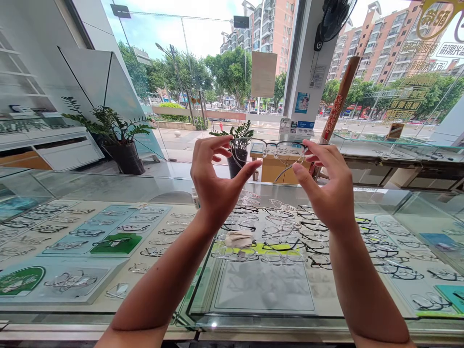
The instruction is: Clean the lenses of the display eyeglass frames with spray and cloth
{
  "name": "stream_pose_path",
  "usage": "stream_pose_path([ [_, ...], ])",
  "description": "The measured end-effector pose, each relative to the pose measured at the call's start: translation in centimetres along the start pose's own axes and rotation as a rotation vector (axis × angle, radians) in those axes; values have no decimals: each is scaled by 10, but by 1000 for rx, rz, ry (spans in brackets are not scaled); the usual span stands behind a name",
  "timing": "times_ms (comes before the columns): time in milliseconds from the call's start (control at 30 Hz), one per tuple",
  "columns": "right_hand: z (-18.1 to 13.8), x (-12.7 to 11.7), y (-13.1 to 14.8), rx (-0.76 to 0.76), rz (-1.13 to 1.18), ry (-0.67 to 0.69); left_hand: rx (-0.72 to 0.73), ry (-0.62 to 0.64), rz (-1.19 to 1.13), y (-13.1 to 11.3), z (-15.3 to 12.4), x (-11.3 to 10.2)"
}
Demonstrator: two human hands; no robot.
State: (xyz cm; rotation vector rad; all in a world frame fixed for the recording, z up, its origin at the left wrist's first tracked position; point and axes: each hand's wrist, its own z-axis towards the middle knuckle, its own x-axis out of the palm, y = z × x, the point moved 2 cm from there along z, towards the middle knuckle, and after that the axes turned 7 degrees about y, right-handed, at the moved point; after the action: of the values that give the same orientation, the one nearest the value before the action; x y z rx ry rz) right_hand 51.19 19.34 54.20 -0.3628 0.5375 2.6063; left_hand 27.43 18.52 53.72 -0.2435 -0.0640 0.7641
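A pair of thin metal-framed glasses [279,151] is held up in front of me at window height, above a glass display counter [253,309]. My left hand [217,181] pinches the frame's left end between thumb and fingers. My right hand [326,186] pinches the right end in the same way, with one temple arm hanging down between the hands. Both forearms rise from the bottom edge of the view.
Under the counter glass lie several rows of glasses and a folded cloth [238,239]. Two potted plants [119,140] stand by the window. A fan [331,21] hangs on the pillar, and a rolled tube [339,99] leans beside it.
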Motion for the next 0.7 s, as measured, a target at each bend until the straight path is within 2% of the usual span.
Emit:
stream_pose_path([
  [700, 0, 4, -4, 31, 18, 43, -2, -3, 56, -4, -1, -3],
])
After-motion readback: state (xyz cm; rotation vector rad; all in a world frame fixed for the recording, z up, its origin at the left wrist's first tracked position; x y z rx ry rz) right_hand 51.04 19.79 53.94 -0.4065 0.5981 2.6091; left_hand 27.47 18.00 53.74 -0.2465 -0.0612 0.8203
